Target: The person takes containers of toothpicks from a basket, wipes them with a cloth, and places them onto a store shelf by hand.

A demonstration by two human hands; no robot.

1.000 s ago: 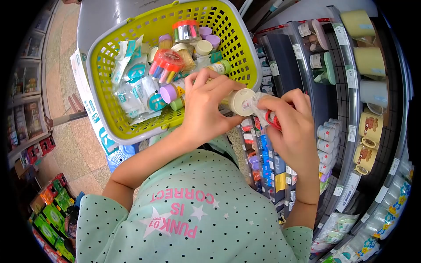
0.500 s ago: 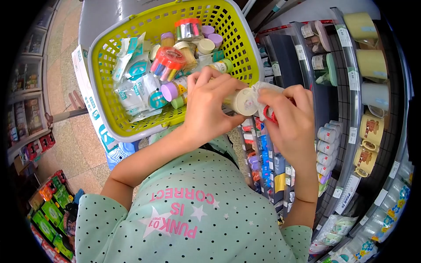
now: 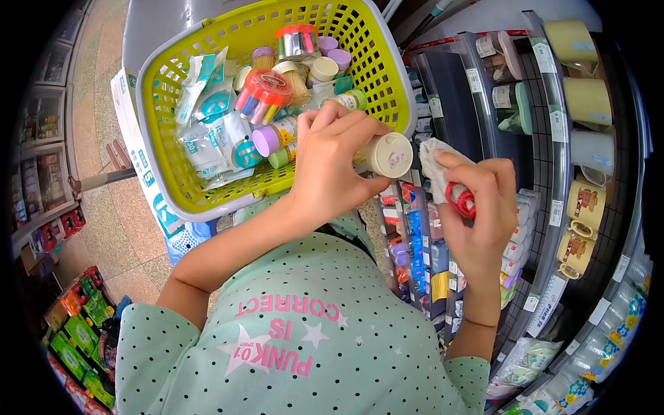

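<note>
My left hand (image 3: 335,162) is closed round a small jar with a cream lid (image 3: 390,155); the lid faces up towards me, and my fingers hide most of the jar's body. To the right of it, my right hand (image 3: 477,204) pinches a whitish cloth with a red edge (image 3: 437,166), a little apart from the lid. A yellow-green basket (image 3: 228,34) lies beyond my left hand. Inside it are white and teal packets (image 3: 214,142), a red-lidded jar of coloured sticks (image 3: 265,93), a purple-lidded jar (image 3: 266,140) and several other lidded jars.
Shelves on the right hold yellow mugs (image 3: 586,100), bear-print mugs (image 3: 584,200), brushes (image 3: 512,109) and rolled white goods (image 3: 520,232). A white and teal box (image 3: 142,152) stands along the basket's left side. Green packs (image 3: 83,335) sit at the lower left, beside the tiled floor (image 3: 131,228).
My right hand has moved right with the cloth, away from the jar's lid. The lid now shows more fully, turned slightly up towards me in my left hand.
</note>
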